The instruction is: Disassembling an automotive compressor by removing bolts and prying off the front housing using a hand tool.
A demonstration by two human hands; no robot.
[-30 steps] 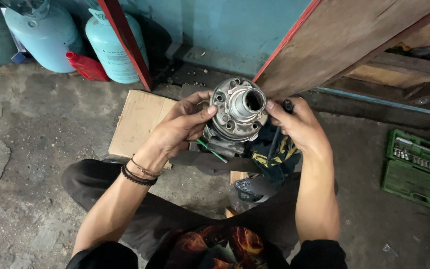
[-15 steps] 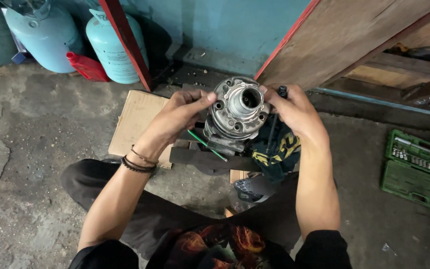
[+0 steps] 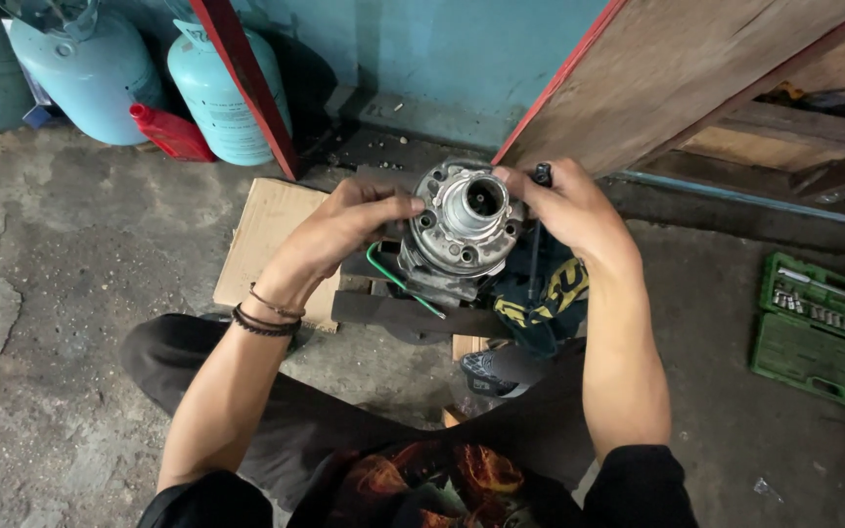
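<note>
Above the lap, over the concrete floor [image 3: 70, 293]: both hands hold a round metal housing [image 3: 462, 223], hub facing up. Left hand [image 3: 349, 230] grips its left rim, thumb across the face. Right hand [image 3: 564, 207] closed on the right rim, a black-handled tool [image 3: 541, 176] pinned against the palm. Cardboard [image 3: 266, 230] lies just behind the left hand. Green socket case [image 3: 819, 332] near the floor's right edge. Gas cylinders [image 3: 222, 93] stand at the back wall.

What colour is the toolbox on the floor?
Green; the toolbox lies open at the right of the head view.
</note>
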